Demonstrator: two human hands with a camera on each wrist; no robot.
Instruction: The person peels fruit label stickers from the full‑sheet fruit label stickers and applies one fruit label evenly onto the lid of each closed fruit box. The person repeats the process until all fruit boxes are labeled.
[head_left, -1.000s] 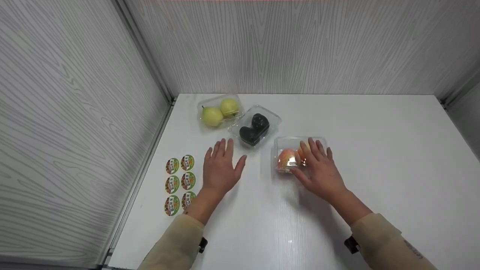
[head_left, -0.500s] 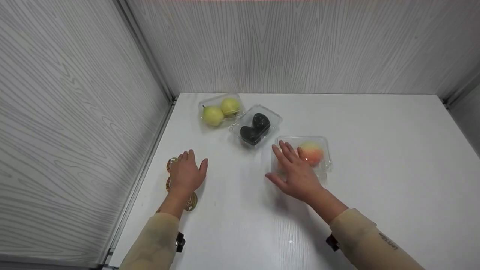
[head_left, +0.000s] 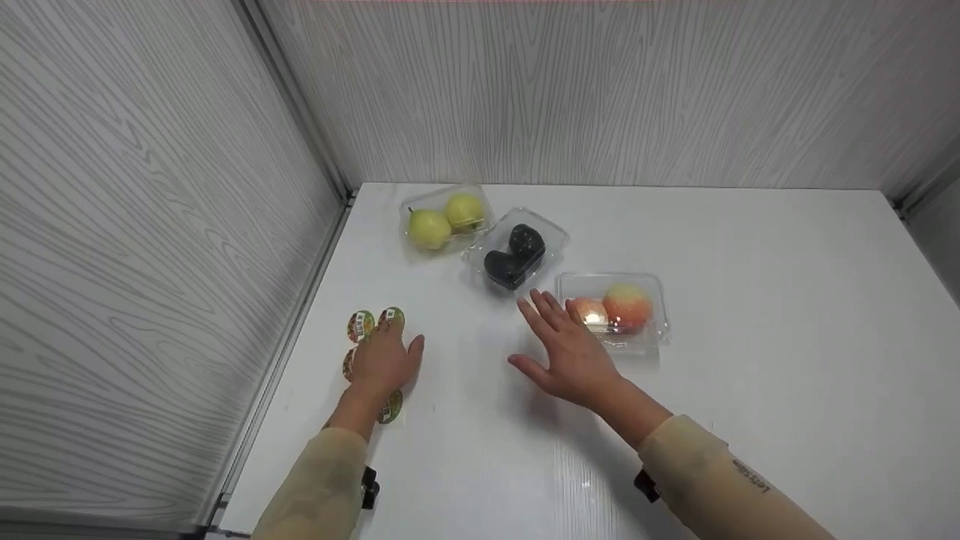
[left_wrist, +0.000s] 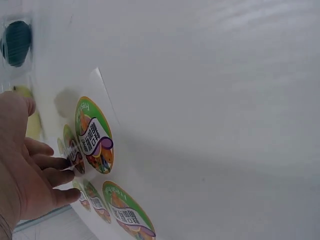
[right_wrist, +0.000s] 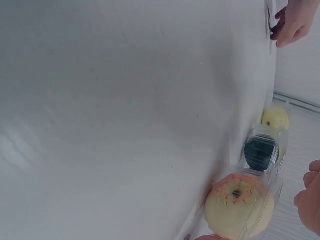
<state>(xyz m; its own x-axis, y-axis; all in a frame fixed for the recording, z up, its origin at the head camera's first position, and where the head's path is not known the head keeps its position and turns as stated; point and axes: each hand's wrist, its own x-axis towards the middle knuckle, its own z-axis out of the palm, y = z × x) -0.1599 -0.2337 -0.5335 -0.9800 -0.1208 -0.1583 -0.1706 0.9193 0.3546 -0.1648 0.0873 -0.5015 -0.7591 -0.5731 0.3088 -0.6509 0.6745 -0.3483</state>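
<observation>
My left hand (head_left: 382, 360) lies over a sheet of round stickers (left_wrist: 95, 135) at the left of the table. Its fingers (left_wrist: 55, 162) are loosely bent and their tips touch the sheet by the stickers, hiding part of it in the head view. The stickers are green and orange with a white label band, set in two columns. My right hand (head_left: 574, 360) hovers over the table with fingers spread and nothing held. It is just left of and in front of a clear clamshell box (head_left: 611, 281) holding two red-and-yellow fruits (head_left: 628, 307).
Behind the hands stands a clear box (head_left: 555, 229) with two dark fruits (head_left: 527, 244). Farther back left, touching or nearly touching it, is another clear box (head_left: 431, 201) with two yellow-green pears (head_left: 430, 229). Wood-grain walls (head_left: 600, 90) bound the white table (head_left: 787, 337).
My left hand has moved left and down onto the sticker sheet, which has shifted slightly right. My right hand has drawn left off the box of red-and-yellow fruits.
</observation>
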